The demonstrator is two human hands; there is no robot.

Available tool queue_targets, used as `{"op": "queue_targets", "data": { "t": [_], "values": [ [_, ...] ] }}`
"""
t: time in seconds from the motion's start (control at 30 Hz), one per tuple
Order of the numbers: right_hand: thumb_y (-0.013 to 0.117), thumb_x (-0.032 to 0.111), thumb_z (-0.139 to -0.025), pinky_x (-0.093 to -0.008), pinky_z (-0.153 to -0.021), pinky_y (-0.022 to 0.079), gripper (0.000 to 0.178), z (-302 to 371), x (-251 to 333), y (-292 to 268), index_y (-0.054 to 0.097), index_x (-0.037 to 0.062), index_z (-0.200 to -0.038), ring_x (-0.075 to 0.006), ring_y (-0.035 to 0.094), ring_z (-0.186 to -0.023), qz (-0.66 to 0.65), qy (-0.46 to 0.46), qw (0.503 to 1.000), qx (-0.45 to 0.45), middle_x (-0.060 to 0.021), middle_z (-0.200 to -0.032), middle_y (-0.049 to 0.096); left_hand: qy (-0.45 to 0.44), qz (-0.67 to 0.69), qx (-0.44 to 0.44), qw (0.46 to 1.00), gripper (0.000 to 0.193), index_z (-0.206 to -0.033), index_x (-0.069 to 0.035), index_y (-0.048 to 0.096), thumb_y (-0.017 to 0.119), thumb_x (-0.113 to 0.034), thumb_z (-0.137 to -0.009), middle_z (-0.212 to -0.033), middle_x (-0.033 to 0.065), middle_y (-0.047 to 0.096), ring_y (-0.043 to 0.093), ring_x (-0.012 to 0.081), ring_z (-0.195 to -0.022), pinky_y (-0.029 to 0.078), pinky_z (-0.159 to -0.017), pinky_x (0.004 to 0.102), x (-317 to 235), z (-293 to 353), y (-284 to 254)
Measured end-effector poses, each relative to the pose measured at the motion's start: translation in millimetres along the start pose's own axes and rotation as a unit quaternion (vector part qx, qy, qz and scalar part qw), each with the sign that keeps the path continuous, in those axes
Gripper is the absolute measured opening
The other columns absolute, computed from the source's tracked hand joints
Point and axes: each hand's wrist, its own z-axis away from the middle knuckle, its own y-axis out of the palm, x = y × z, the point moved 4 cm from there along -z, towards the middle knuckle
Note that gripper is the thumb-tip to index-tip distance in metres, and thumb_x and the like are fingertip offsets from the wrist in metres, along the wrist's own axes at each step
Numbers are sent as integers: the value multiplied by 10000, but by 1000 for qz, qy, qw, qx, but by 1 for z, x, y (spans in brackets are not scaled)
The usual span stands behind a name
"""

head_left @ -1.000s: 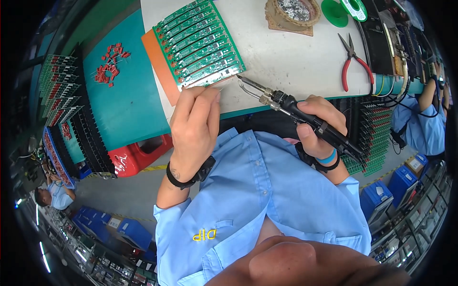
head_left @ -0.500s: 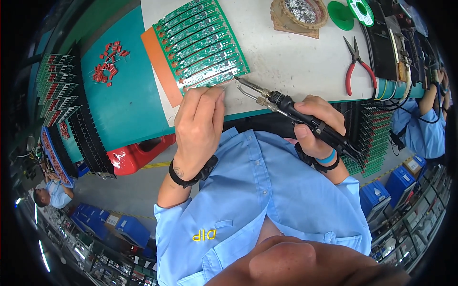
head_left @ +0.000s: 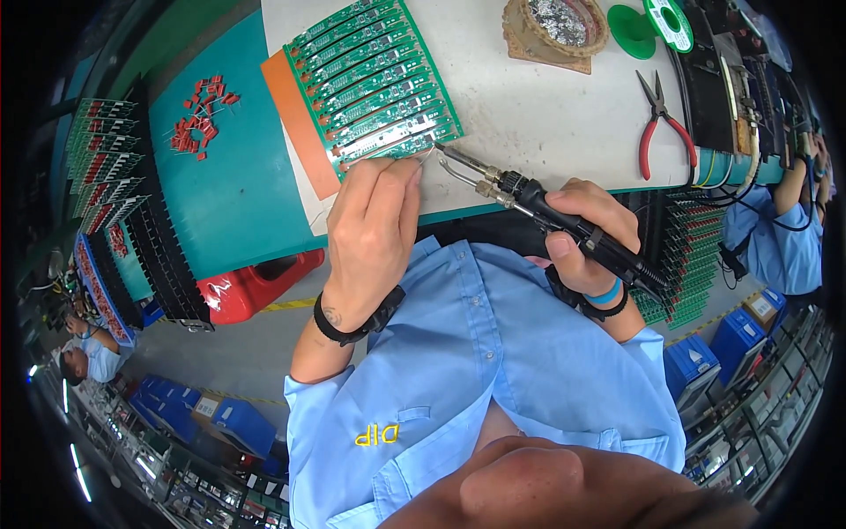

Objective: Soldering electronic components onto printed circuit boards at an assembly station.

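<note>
A green panel of several circuit board strips (head_left: 379, 84) lies on the white sheet in front of me. My right hand (head_left: 589, 231) is wrapped round a black soldering iron (head_left: 539, 201) with a thin metal tube along its side. Its tip meets, or hovers just over, the right part of the nearest strip; I cannot tell which. My left hand (head_left: 374, 216) is closed in a pinch at the panel's near edge, its fingertips close to the iron's tip. A thin wire (head_left: 427, 156) sticks out from those fingers. The fingers hide part of the nearest strip's edge.
Red components (head_left: 204, 123) lie heaped on the green mat, left of an orange strip (head_left: 300, 123). At the back stand a solder-scrap pot (head_left: 564, 26) and a green reel (head_left: 652, 28). Red-handled pliers (head_left: 656, 123) lie right. Racked boards (head_left: 106, 159) stand left; people work at both sides.
My left hand has shifted slightly to the right with the wire, and the panel has moved a little. The iron stays almost in place. The person at far left has moved their arm.
</note>
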Motion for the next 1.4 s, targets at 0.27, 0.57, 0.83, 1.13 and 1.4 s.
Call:
{"op": "queue_targets", "data": {
  "t": [0.27,0.57,0.83,1.13,1.4],
  "values": [
    [770,217,-868,-278,-581,483,355,3,-3,-7,661,-55,-1068,-199,613,-634,-30,1,999,-45,-151,-789,666,-13,-17,-27,999,233,-999,0,624,749,30,-805,-917,124,609,604,298,-767,494,-651,372,1,6,-15],
    [671,281,-936,-294,-583,456,395,1,-2,-6,620,-70,-1109,-174,577,-616,-2,-7,999,-44,-97,-703,601,-80,-110,-48,990,414,-1025,-3,580,864,-129,-751,-929,120,598,571,272,-772,474,-650,378,32,6,-43],
    [669,331,-952,-286,-592,464,431,0,0,-1,612,-64,-1113,-167,572,-629,-4,-5,999,-45,-89,-700,586,-125,-183,-98,970,444,-1064,-5,577,869,-148,-761,-935,114,569,554,264,-771,469,-664,361,62,18,-71],
    [674,361,-951,-275,-594,462,460,-7,4,14,606,-71,-1095,-165,576,-657,-35,35,998,-50,-123,-783,604,-221,91,-65,969,221,-1047,6,598,731,-28,-874,-920,116,561,565,260,-766,463,-686,327,50,12,-86],
    [682,384,-940,-267,-597,459,485,-13,6,22,606,-72,-1085,-168,579,-661,-40,58,997,-22,-131,-801,609,-38,31,40,998,99,-929,-3,645,683,39,-847,-854,114,588,579,279,-785,471,-694,353,33,-17,-77]
  ]
}}
